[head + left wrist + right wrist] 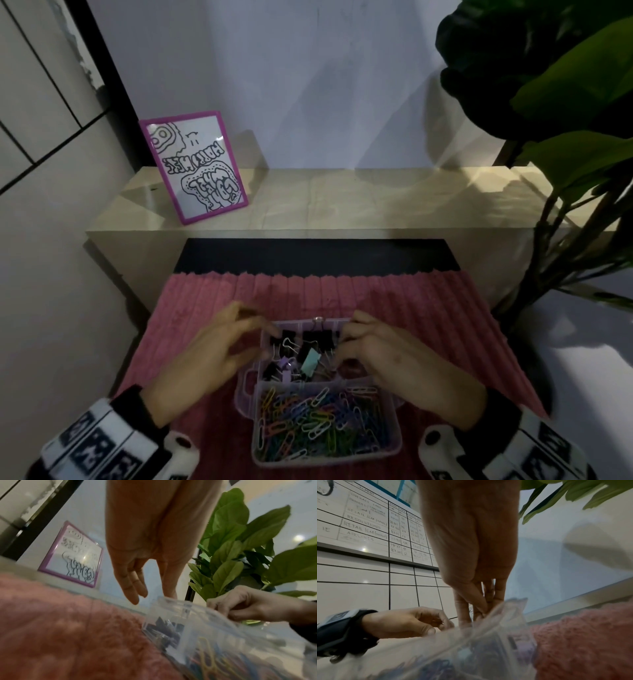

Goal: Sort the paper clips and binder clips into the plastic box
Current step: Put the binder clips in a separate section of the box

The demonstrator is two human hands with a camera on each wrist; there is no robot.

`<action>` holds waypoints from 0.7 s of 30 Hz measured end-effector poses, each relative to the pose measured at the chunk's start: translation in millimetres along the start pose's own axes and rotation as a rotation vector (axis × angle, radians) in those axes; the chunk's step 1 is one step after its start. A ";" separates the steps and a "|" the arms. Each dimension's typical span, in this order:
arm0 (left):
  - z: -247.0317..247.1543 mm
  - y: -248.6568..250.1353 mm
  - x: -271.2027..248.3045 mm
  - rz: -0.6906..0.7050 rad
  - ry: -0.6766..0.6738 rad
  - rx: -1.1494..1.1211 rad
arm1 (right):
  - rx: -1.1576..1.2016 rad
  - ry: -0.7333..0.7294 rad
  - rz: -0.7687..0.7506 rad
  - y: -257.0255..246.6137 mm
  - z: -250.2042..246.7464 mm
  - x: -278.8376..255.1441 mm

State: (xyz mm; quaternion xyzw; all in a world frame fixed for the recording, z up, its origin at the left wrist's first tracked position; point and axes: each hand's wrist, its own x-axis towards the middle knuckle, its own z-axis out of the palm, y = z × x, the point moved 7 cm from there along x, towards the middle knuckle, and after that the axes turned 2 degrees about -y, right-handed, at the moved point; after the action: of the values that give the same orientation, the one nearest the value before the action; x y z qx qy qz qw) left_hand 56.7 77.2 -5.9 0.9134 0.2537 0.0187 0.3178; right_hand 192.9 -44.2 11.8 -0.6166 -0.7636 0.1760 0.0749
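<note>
A clear plastic box (pixel 256 428) sits on the pink mat. Its near compartment holds several coloured paper clips (pixel 322 418). The far compartment holds several binder clips (pixel 301 353), black, purple and one mint. My left hand (pixel 255 337) hovers at the far compartment's left corner, and its fingers (pixel 132 588) hang straight and hold nothing. At the compartment's right side my right hand (pixel 342 349) has its thumb and fingertips (pixel 481 605) pressed together just above the box rim (pixel 505 608). They pinch thin wire that looks like a binder clip's handle. The clip's body is hidden.
The pink ribbed mat (pixel 411 308) spreads out around the box. Behind it a beige shelf (pixel 342 202) carries a purple-framed drawing (pixel 195 168). A large leafy plant (pixel 565 102) stands at the right. A whiteboard (pixel 368 527) with a written table hangs on the left wall.
</note>
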 end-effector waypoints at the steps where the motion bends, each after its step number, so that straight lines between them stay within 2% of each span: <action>1: 6.4 -3.4 0.3 -0.032 -0.059 -0.003 | 0.004 -0.024 -0.045 -8.6 1.0 4.0; 3: 12.8 -8.2 0.9 -0.084 -0.117 -0.023 | -0.024 -0.111 -0.071 -17.9 8.8 11.5; 5: 10.3 -6.4 0.1 -0.138 -0.117 -0.164 | -0.098 -0.155 -0.028 -17.4 7.6 14.1; 7: 6.7 -8.0 -1.4 -0.180 -0.068 -0.252 | -0.167 -0.147 0.034 -12.2 1.2 11.5; 11: 4.5 -3.7 -6.0 -0.214 0.044 -0.239 | -0.217 -0.101 0.108 -12.2 -3.6 1.9; 16: 1.4 -3.1 -9.0 -0.202 0.076 -0.208 | -0.097 -0.049 0.112 -16.9 1.0 0.7; 21: 6.8 -4.2 -4.4 -0.193 -0.021 -0.304 | 0.021 0.032 0.077 -9.2 -0.5 -3.9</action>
State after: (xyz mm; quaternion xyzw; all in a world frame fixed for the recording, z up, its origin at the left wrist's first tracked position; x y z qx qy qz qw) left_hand 52.2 74.0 -13.2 0.8265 0.3309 0.0166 0.4551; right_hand 185.5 -49.5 16.0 -0.6477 -0.7360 0.1767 0.0869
